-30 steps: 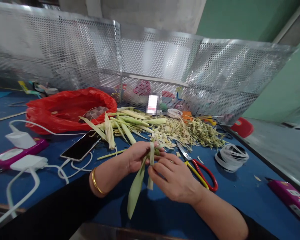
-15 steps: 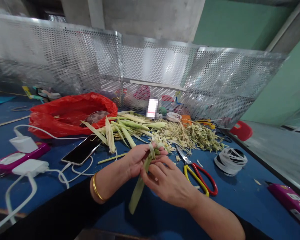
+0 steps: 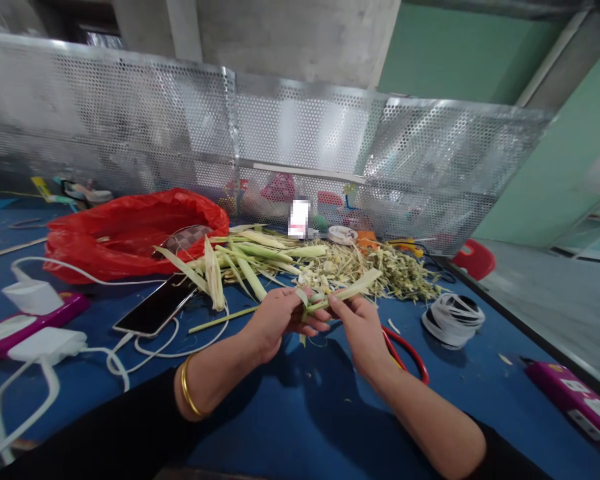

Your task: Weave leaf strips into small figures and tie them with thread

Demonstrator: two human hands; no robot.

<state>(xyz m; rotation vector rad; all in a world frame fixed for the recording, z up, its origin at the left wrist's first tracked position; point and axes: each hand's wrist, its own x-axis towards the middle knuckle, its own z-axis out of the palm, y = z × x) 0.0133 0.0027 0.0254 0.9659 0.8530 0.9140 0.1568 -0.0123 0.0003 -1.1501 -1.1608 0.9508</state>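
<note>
A pale green corn husk strip (image 3: pixel 356 287) is folded over on itself, its long tail pointing up and to the right. My left hand (image 3: pixel 279 321) pinches the folded part near the fingertips, with the lower fingers stretched beneath it. The thumb and fingers of my right hand (image 3: pixel 359 328) are closed on the strip just right of the fold. Below my hands a short end hangs down. Under my right wrist lie scissors with a red handle (image 3: pixel 414 355); their blades are hidden. Behind my hands is a heap of corn husks (image 3: pixel 253 250).
A red plastic bag (image 3: pixel 95 257), a dark-screened phone (image 3: pixel 155 307) and white chargers (image 3: pixel 47 343) with cables are at left. Shredded plant bits (image 3: pixel 353 260) lie at the back. To the right stand a white ribbon roll (image 3: pixel 453 321) and a purple device (image 3: pixel 575 397). Perforated metal panels (image 3: pixel 300 127) close off the back.
The strip's long tail has swung from hanging below my hands to pointing up right. My right hand moved right and away from my left, now covering the scissors' blades. The view shifted slightly.
</note>
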